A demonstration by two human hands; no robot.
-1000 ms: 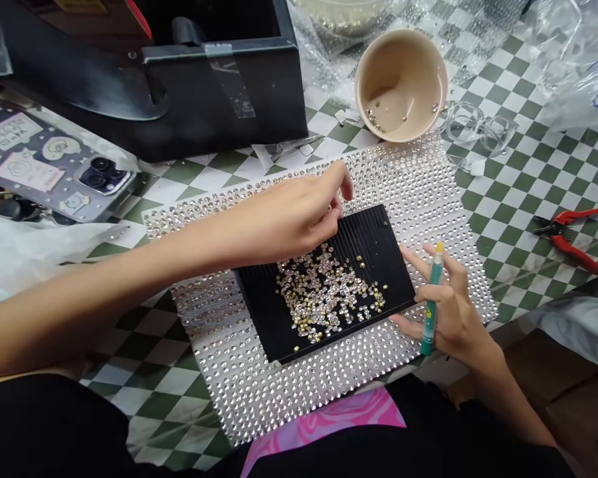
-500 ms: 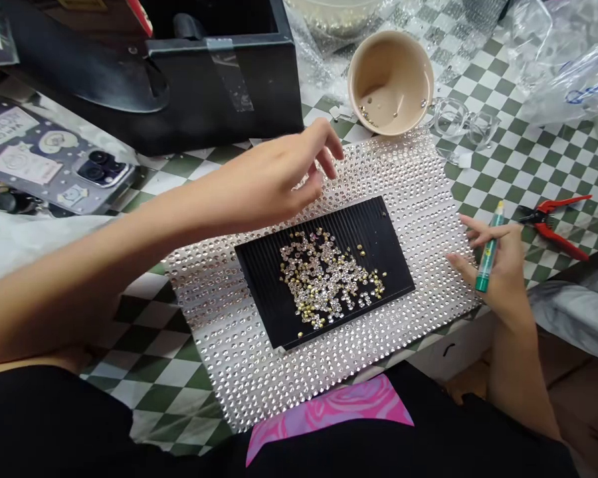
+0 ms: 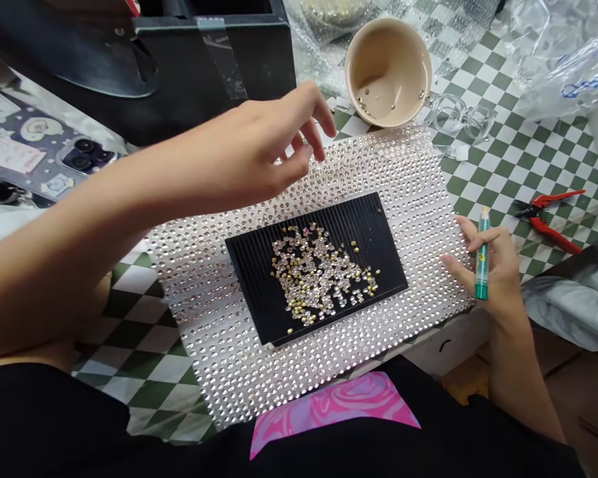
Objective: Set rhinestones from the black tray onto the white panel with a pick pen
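Observation:
My left hand [image 3: 284,143] hovers above the far side of a sheet of rhinestones [image 3: 194,312], its fingers loosely bent and apart, with nothing visible in them. On the sheet lies a ridged black tray [image 3: 254,279] bearing a heap of loose clear and gold-backed rhinestones [image 3: 319,275]. At the sheet's right edge, my right hand [image 3: 498,265] holds a green pen [image 3: 482,262] with a yellowish tip pointing away from me. The right thumb and fingertips are near or on the sheet's edge; contact is hard to tell.
A beige cup [image 3: 389,73] with a few stones inside stands at the sheet's far edge. Clear glasses [image 3: 463,119] and red-handled pliers [image 3: 548,219] lie to the right. A black box [image 3: 189,73] and a phone [image 3: 44,146] are at left, plastic bags [image 3: 568,73] far right.
My left hand has moved slightly away from me and left. The pen in my right hand has turned a little more upright. The whole view has shifted slightly.

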